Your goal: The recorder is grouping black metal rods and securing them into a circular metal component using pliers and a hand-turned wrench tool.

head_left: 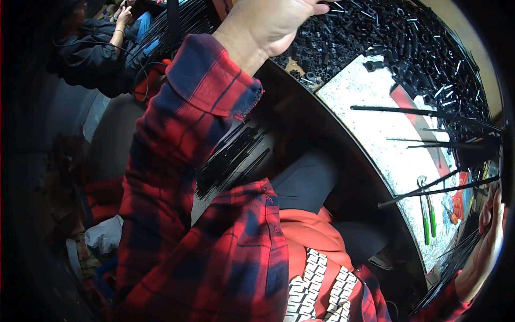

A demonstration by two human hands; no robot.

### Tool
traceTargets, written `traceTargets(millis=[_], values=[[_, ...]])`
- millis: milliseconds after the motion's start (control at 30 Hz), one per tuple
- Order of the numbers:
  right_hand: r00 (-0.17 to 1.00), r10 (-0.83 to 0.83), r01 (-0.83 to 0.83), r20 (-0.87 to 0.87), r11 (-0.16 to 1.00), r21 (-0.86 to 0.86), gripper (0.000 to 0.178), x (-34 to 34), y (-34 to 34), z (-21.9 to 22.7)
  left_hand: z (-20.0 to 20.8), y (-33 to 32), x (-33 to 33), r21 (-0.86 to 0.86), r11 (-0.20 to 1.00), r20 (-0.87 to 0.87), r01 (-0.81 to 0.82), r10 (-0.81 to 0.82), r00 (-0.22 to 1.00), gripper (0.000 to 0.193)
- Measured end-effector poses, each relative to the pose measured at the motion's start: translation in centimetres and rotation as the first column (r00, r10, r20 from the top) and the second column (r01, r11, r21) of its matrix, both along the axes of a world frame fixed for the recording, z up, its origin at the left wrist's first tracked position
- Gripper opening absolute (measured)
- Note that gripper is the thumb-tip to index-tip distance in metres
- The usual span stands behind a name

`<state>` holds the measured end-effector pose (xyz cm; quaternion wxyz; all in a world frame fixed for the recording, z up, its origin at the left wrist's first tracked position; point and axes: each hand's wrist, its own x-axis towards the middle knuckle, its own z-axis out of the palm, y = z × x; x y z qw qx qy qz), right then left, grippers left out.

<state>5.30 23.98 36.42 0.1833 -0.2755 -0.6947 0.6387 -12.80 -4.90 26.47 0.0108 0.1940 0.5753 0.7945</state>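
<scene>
My left hand [271,24] reaches over the near edge of a heap of small black parts [386,32]. Most of its fingers lie beyond the upper edge, so I cannot tell what they hold. At the right rim is my right hand [489,228], seen edge-on with its fingers curled. Thin black rods [424,111] fan out leftward above the table from beside its fingertips; it seems to grip them, though the dark rim hides the contact. More thin black rods [453,257] lie just left of this hand.
Green-handled pliers [428,217] lie on the white speckled tabletop [359,102], near a red strip [410,107] and a red packet [460,196]. Black rods [236,155] are stacked below, left of my knees. Another person [102,48] sits at the upper left.
</scene>
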Motion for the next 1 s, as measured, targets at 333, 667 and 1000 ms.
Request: traceTargets(millis=[333, 667, 1000], values=[[0.99, 0.131, -0.12, 0.044, 0.657, 0.744, 0.024, 3.5, 5.8, -3.5, 5.3, 7.0, 4.7, -0.102, 0.776, -0.457, 0.623, -0.593, 0.663, 0.048], [0.853, 0.509, -0.464, 0.114, 0.64, 0.613, 0.023, 3.3, 5.3, -2.6, 3.5, 12.4, 7.4, -0.182, 0.85, -0.244, 0.495, -0.526, 0.815, 0.085], [0.772, 0.632, -0.561, 0.064, 0.631, 0.536, 0.025, 2.1, 3.9, -2.7, 2.6, 14.4, 10.6, -0.532, 0.837, -0.385, 0.126, -0.372, 0.844, 0.123]])
